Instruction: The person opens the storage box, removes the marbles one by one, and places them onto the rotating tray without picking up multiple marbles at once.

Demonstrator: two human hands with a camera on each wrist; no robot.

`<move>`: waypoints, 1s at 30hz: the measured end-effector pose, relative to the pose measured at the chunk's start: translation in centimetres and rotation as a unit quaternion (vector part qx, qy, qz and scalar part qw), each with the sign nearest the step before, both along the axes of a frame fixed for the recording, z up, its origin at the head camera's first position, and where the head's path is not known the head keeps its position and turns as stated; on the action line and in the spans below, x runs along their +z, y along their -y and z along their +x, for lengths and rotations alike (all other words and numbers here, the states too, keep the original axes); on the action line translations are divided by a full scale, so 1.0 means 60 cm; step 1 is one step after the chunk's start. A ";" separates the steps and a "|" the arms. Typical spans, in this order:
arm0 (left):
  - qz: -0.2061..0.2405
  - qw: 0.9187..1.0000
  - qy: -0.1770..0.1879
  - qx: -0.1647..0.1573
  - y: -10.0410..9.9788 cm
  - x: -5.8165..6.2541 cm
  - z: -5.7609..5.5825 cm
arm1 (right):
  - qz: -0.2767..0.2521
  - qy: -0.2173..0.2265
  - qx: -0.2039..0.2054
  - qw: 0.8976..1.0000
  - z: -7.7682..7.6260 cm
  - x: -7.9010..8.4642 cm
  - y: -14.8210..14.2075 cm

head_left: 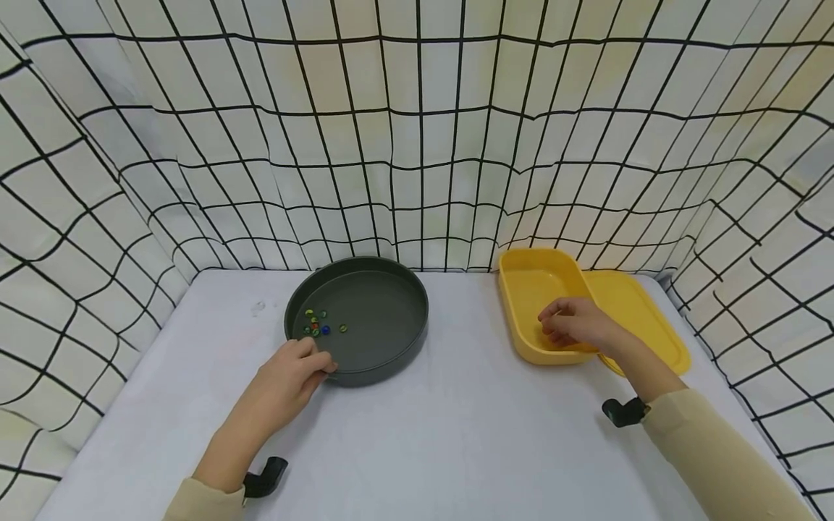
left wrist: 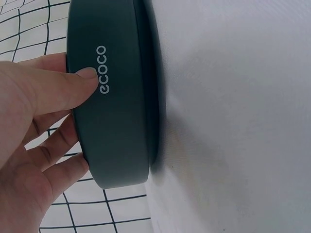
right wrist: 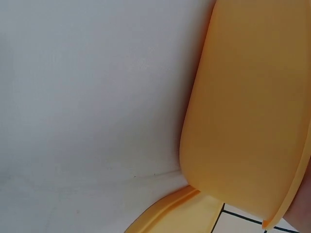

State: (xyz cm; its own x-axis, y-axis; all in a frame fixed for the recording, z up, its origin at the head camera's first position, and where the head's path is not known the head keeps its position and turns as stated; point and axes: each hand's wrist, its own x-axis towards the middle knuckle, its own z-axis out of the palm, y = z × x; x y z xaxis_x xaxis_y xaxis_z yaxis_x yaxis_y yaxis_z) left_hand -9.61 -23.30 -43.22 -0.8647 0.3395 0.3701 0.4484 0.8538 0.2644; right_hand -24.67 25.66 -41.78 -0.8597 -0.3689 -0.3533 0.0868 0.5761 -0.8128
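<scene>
A round dark green tray (head_left: 374,311) with a raised rim stands on the left of the table. Several small glass marbles (head_left: 326,330), including a blue one and a red one, lie inside it near the left wall. My left hand (head_left: 289,380) grips its near rim, the thumb on the outer wall beside white "ecoco" lettering in the left wrist view. Over the near part of a yellow rectangular box (head_left: 534,278) my right hand (head_left: 576,323) has bent fingers inside the rim. What lies between those fingers is hidden, and the right wrist view shows mainly the box's outer wall (right wrist: 248,107).
Partly under the box's right side lies a flat yellow lid (head_left: 641,318). A white cloth (head_left: 456,434) covers the table. White walls with a black grid (head_left: 417,137) enclose it at the back and both sides.
</scene>
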 end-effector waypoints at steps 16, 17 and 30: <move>-0.003 1.000 0.010 0.007 0.000 0.001 0.002 | 0.125 -0.007 0.102 0.987 -0.001 -0.004 0.032; -0.003 1.000 0.010 0.007 0.000 0.001 0.002 | 0.129 -0.008 0.104 0.986 -0.002 -0.006 0.034; -0.001 1.000 0.006 0.002 -0.001 0.002 0.003 | 0.157 -0.019 0.120 0.980 -0.008 -0.013 0.057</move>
State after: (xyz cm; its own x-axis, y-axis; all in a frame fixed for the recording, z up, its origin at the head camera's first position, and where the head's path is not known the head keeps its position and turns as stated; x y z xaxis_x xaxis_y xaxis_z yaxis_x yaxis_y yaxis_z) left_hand -9.44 -23.22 -43.10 -0.8700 0.3374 0.3595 0.4425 0.8559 0.2676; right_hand -25.15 22.27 -42.58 -0.7763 -0.4406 -0.4508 -0.1091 0.7983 -0.5923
